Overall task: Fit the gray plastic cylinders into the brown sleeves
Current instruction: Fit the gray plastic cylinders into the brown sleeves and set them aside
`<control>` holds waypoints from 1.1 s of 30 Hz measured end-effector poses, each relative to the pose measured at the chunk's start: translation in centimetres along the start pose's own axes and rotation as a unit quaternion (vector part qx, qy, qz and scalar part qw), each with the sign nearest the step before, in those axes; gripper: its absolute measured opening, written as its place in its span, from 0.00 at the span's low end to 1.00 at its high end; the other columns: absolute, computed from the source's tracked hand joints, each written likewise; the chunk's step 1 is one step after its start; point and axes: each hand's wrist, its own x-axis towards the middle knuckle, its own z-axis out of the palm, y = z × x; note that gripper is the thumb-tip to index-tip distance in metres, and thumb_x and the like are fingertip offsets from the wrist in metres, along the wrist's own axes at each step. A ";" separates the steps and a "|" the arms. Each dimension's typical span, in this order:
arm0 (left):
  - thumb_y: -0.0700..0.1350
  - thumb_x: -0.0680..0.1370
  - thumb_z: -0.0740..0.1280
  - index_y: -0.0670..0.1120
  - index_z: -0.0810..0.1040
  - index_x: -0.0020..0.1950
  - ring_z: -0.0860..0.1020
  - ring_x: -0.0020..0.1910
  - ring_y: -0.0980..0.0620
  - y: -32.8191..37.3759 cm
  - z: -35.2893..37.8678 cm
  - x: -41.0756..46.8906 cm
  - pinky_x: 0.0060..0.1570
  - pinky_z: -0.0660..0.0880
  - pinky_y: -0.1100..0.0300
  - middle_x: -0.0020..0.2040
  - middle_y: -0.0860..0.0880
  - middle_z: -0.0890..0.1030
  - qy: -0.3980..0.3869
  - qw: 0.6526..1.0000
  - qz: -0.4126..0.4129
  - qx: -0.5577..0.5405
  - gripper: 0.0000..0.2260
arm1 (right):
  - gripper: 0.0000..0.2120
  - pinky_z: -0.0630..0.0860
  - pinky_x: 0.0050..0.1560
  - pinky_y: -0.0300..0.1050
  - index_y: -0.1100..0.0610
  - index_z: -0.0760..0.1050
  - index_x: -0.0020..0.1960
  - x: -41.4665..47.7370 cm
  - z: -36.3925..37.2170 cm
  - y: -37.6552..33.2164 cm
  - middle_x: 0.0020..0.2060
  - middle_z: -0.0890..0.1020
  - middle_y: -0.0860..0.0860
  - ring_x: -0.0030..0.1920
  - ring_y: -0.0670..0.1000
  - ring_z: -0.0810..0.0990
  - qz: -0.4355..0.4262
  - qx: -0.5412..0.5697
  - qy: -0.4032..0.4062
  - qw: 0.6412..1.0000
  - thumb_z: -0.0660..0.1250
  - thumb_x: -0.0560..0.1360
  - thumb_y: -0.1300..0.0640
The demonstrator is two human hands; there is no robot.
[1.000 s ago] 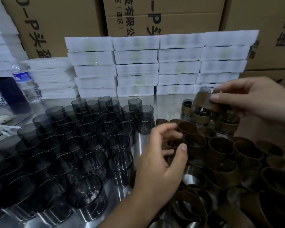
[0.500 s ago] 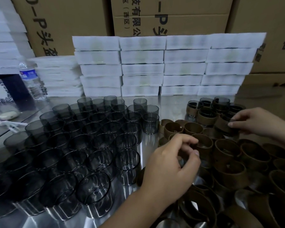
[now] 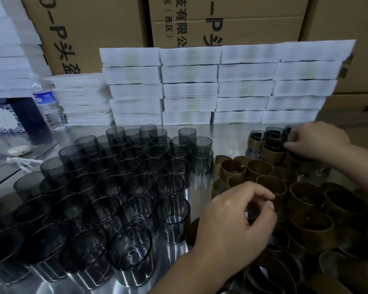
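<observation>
Several clear gray plastic cylinders (image 3: 123,183) stand upright in rows on the left half of the steel table (image 3: 227,134). A heap of loose brown sleeves (image 3: 306,198) covers the right half. My left hand (image 3: 238,221) hovers low over the near sleeves, fingers curled, thumb and forefinger pinching the rim of one brown sleeve (image 3: 272,187). At the back right my right hand (image 3: 319,143) grips a sleeved cylinder (image 3: 300,158) that sits down among a small group of finished sleeved cylinders (image 3: 257,141).
Stacks of white foam-wrapped packs (image 3: 221,88) line the back of the table, with cardboard boxes (image 3: 94,28) behind. A water bottle (image 3: 47,102) and a small white case (image 3: 19,150) sit at the far left on a glass surface.
My right hand brought the sleeved cylinder down from the air into the finished group at the back right. My left hand's thumb and fingers drew together over a sleeve.
</observation>
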 end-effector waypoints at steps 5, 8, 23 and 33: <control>0.52 0.74 0.62 0.54 0.80 0.49 0.77 0.40 0.65 0.0 0.0 0.0 0.39 0.73 0.69 0.38 0.65 0.77 0.007 1.000 0.017 0.014 0.09 | 0.15 0.65 0.50 0.39 0.52 0.75 0.63 1.0 -0.7 -7.5 0.61 0.77 0.51 0.57 0.52 0.75 -0.210 0.112 -0.041 0.971 0.65 0.76 0.54; 0.51 0.74 0.62 0.52 0.81 0.48 0.77 0.40 0.64 -0.1 0.0 0.1 0.40 0.76 0.63 0.38 0.63 0.77 0.022 0.999 0.022 0.012 0.09 | 0.22 0.62 0.52 0.35 0.52 0.66 0.71 0.7 -0.2 -11.2 0.68 0.72 0.50 0.63 0.50 0.72 -0.272 0.140 -0.107 0.946 0.63 0.78 0.58; 0.51 0.74 0.63 0.54 0.80 0.47 0.80 0.42 0.60 -0.1 -0.3 0.4 0.41 0.78 0.61 0.43 0.59 0.81 0.047 0.999 -0.008 -0.014 0.07 | 0.10 0.68 0.63 0.50 0.55 0.78 0.55 -0.1 0.2 -13.6 0.66 0.68 0.51 0.63 0.53 0.71 -0.334 0.100 -0.044 0.936 0.66 0.77 0.53; 0.33 0.75 0.69 0.51 0.76 0.54 0.78 0.55 0.66 -0.2 -1.0 1.3 0.48 0.73 0.76 0.57 0.50 0.78 0.148 0.963 -0.077 -0.211 0.14 | 0.04 0.77 0.53 0.52 0.51 0.75 0.46 -6.3 -6.3 -6.8 0.49 0.81 0.53 0.48 0.54 0.82 -0.164 0.418 -0.053 0.892 0.63 0.78 0.53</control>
